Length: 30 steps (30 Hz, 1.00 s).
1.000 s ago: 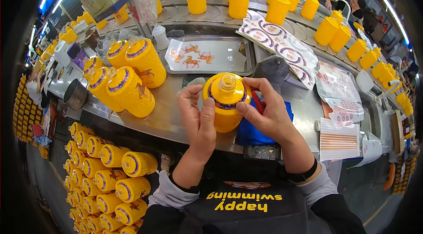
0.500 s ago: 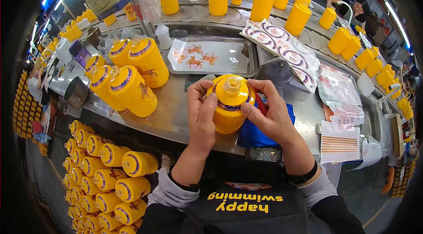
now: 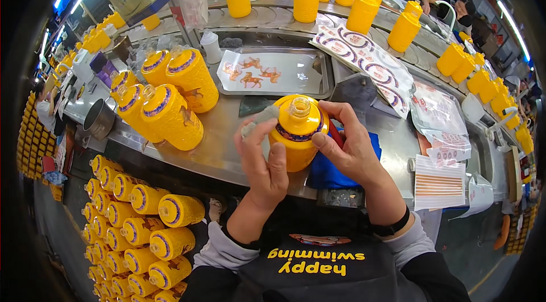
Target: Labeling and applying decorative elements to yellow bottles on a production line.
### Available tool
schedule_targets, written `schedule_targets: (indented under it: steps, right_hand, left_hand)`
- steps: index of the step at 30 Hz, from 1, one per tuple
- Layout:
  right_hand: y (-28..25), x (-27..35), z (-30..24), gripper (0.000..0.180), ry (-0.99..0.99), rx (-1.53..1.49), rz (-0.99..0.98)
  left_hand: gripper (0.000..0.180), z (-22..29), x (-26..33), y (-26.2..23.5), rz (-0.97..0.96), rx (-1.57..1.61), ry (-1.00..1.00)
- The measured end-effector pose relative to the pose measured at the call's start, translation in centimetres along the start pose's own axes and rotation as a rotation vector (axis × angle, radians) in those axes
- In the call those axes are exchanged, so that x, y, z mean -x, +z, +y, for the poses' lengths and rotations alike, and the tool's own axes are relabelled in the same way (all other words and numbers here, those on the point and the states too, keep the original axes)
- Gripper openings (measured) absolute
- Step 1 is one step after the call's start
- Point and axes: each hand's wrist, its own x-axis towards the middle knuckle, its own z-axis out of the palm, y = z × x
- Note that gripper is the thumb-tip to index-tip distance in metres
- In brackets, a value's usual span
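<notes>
Steel bench (image 3: 223, 155) | left fingers (image 3: 277, 158) half-curled, holding grey pad (image 3: 259, 119) | right fingers (image 3: 344, 115) part-open, gripping yellow bottle (image 3: 297, 132)

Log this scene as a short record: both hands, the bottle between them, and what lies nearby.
Bottle: yellow, uncapped, clear neck, patterned band around it
Right hand: thumb and fingers against bottle
Left hand: beside bottle, grey piece at fingers, contact with bottle unclear
Behind bottle: metal tray holding sheet with horse figures
Leftward: group of yellow bottles
By right hand: blue cloth
</notes>
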Motion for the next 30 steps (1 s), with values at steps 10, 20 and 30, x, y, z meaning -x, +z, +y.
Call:
schedule_targets:
  steps: [10,20,30]
  right_hand:
    - [-0.1,0.0,0.0,0.069,-0.055,0.053,-0.027]
    - [0.1,-0.1,0.3,0.069,-0.063,0.041,-0.023]
    - [0.0,0.0,0.1,0.068,-0.067,0.048,-0.027]
  left_hand:
    - [0.029,-0.1,0.2,-0.1,-0.001,-0.02,-0.002]
    - [0.027,0.0,1.1,0.3,0.0,0.008,0.012]
    - [0.029,0.0,1.6,0.5,-0.029,0.077,-0.069]
